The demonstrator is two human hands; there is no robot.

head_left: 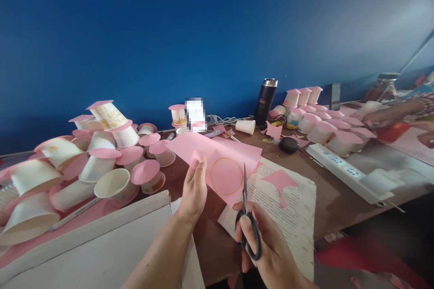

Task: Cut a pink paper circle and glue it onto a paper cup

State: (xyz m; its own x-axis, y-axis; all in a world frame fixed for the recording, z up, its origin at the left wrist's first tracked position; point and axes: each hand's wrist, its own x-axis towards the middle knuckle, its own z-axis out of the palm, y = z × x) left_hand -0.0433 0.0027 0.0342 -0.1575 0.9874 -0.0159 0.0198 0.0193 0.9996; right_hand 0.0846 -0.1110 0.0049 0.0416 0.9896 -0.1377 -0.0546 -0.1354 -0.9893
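My left hand [195,188] pinches the left part of a pink paper sheet [217,156], thumb on top. A yellowish circle is drawn on the sheet. In my right hand [259,235] are black-handled scissors [245,189], fingers through the loops. Their blades point up, at the sheet's right side beside the circle, and look nearly closed. Below the sheet lies a printed page [298,212] with a pink paper scrap [280,181] on it.
Paper cups with pink discs [125,136] pile up at the left; more [322,128] stand at the right. A black flask [266,101], a power strip [346,171] and a white box [88,253] are around. Another person's hand [389,113] is at far right.
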